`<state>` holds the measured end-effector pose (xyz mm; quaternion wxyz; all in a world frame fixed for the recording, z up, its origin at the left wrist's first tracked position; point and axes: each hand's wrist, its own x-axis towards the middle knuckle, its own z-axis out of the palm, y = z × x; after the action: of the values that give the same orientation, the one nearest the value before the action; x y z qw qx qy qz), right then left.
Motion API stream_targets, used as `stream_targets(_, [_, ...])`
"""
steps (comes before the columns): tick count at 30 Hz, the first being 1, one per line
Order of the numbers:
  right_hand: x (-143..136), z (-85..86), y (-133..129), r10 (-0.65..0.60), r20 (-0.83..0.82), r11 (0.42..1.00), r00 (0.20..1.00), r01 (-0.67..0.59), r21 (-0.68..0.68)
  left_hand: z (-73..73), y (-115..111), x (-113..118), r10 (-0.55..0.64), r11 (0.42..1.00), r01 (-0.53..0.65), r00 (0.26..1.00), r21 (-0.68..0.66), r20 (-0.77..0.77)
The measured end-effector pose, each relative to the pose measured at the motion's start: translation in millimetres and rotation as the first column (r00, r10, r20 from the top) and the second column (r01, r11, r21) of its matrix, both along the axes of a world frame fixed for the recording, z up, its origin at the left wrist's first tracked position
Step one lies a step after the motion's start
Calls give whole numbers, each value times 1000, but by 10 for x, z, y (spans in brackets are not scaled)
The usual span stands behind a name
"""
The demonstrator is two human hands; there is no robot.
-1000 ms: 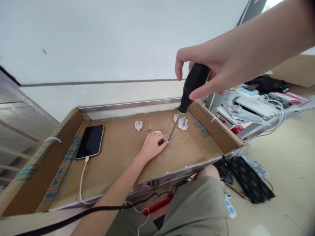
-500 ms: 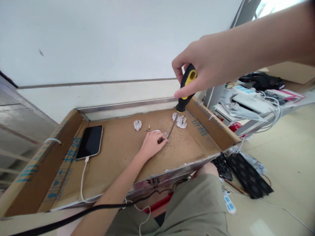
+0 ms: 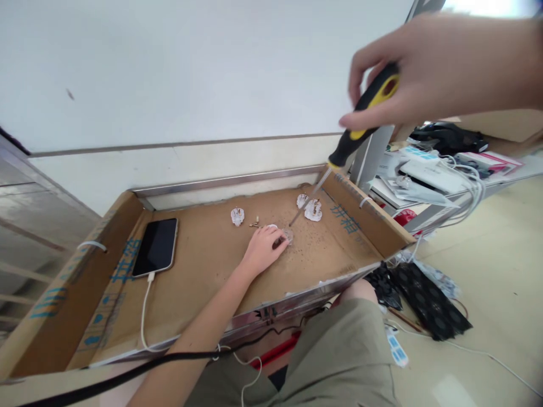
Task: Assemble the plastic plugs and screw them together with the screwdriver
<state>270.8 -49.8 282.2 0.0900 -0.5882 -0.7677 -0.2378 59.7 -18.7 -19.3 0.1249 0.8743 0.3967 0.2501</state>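
My right hand [image 3: 394, 79], raised over the back right of the cardboard-lined tray [image 3: 203, 254], is closed round the black and yellow handle of a screwdriver [image 3: 365, 113]. Its shaft slants down to the left, and the tip sits just above a small clear plastic plug part [image 3: 289, 234]. My left hand [image 3: 265, 246] rests on the cardboard and pinches that part, whose left side the fingers hide. Farther back lie more clear plug pieces with metal pins: one plug piece [image 3: 237, 216] behind the left hand and another plug piece [image 3: 313, 210] to the right. Small brass bits [image 3: 254, 224] lie between.
A phone [image 3: 156, 247] with a white charging cable lies at the tray's left. A black cable [image 3: 127, 373] crosses in front, over my left forearm. To the right, a shelf [image 3: 428, 192] holds boxes and white cords; black plastic packing [image 3: 432, 302] lies on the floor.
My right hand has moved up and to the right with the screwdriver, which leans more now. Its tip has lifted off the clear part. The left hand has stayed in place.
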Motion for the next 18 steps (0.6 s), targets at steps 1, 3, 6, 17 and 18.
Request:
stream_targets(1, [44, -24, -38, -16, -18, 998, 1000, 17, 59, 4, -13, 7, 1, 1000, -1, 1000, 4, 8])
stream_targets(3, [80, -154, -101, -37, -29, 996, 999, 39, 81, 33, -35, -1, 24, 999, -25, 999, 20, 33])
stream_targets(6, [44, -483, -141, 15, 8, 999, 1000, -15, -44, 150, -32, -173, 127, 987, -132, 990, 94, 62])
stream_targets(17, [156, -735, 29, 150, -142, 959, 979, -179, -222, 365, 136, -1945, 798, 521, -839, 415, 155, -437])
stream_targets(18, [150, -729, 37, 147, -144, 960, 979, -176, -217, 354, 162, -1982, 790, 510, -849, 401, 135, -464])
